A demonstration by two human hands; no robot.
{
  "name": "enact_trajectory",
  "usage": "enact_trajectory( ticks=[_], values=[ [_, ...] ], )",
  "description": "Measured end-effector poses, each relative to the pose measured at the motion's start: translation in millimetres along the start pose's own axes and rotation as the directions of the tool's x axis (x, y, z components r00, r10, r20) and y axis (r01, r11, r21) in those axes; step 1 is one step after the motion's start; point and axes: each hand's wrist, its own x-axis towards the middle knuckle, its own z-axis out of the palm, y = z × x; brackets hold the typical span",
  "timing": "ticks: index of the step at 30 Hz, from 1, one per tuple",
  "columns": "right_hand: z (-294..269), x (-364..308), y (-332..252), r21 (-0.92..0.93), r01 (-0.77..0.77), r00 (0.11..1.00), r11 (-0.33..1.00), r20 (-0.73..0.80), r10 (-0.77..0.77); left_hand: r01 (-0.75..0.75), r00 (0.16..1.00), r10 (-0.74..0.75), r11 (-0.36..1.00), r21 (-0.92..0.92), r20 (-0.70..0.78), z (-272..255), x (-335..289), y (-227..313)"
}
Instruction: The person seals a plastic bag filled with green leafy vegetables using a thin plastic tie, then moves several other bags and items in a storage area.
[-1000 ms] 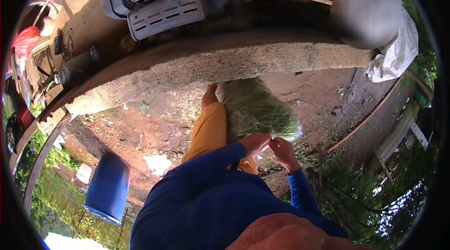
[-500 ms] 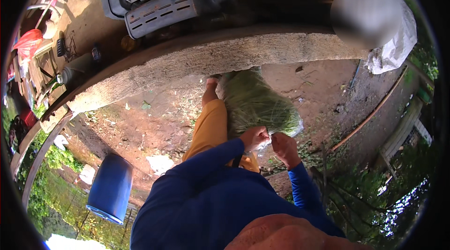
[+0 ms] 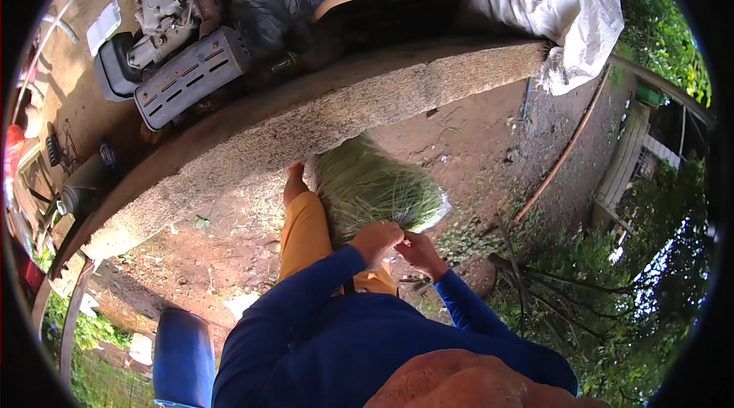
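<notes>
A large clear plastic bag, packed with long thin green stems or leaves, lies on the dirt in front of me. My left hand is closed at the near end of the bag, its fingers curled and pinching. Right beside it, my right hand is closed too, and the fingertips of both hands meet. What they pinch looks like the gathered plastic of the bag's mouth, though the fingers mostly cover it.
Beyond the bag runs a rough concrete ledge. On it sit a small metal engine, a slotted metal cover and a white sack. A blue barrel stands left; a long pole and branches lie right.
The whole view has shifted, so bag, ledge and hands appear further left. My hands have drawn closer together, fingertips now touching, where whitish plastic showed between them before.
</notes>
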Motion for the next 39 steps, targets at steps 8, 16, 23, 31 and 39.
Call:
enact_trajectory(
  ticks=[8,16,23,31,39],
  values=[
    [-2.1,15.0,-30.5,-0.201,0.157,0.978,0.967,-0.107,-0.181,-0.052,0.984,0.067,0.994,0.095,-0.167,1.8,-1.1,-17.6],
    [-7.4,27.6,-42.4,-0.25,0.283,0.947,0.926,-0.079,-0.311,0.059,0.922,-0.088,0.994,-0.089,-0.378,22.2,-6.7,-20.1],
    [-27.2,29.5,-25.7,-0.182,0.223,0.97,0.958,0.135,-0.2,0.075,0.899,-0.048,0.996,0.044,-0.436,50.9,-21.9,-24.6],
    [-17.1,19.5,-10.9,-0.479,0.424,0.905,0.769,0.212,-0.368,0.0,0.926,0.048,0.992,0.126,-0.374,54.9,-36.5,-6.1],
    [-18.9,7.6,4.3,-0.526,0.581,0.814,0.622,0.36,-0.456,-0.019,0.967,0.05,0.992,0.126,-0.25,60.8,-50.9,12.7]
  ],
)
